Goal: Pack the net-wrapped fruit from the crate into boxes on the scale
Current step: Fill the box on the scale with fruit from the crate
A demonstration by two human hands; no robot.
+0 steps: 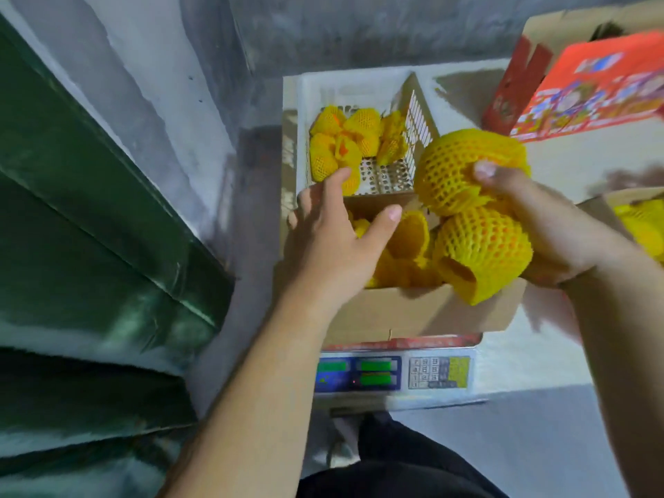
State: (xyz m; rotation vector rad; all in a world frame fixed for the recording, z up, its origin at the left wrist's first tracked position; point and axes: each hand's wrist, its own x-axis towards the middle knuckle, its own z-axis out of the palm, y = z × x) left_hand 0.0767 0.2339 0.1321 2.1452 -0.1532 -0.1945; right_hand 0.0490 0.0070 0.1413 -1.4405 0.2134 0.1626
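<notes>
1. Grey concrete wall and floor fill the upper left and middle of the frame, and a pale counter [560, 163] runs across the right half.
2. At centre right, the right hand [546, 224] grips two net-wrapped fruits at once: the upper fruit [463, 167] sits under the thumb, and the lower fruit [481, 253] is pressed against the palm. Its fingers are curled round them.
3. Both held fruits hang over the right end of an open cardboard box [413, 310] at the centre of the frame.
4. More netted fruit [406, 253] already lies inside that box, in yellow foam mesh.
5. The left hand [334, 239] hovers over the left part of the box, fingers spread and relaxed, holding nothing.
6. The box stands on a scale [395, 375], whose green displays and keypad show at lower centre.
7. Just beyond the box, at upper centre, a white plastic crate [316, 91] holds a cluster of wrapped fruit [345, 138] in its left part.
8. A red printed carton [593, 88] lies tilted at the upper right.
9. Another box with yellow netting [643, 224] shows at the right edge.
10. Dark green sheeting [90, 210] covers the left side.
</notes>
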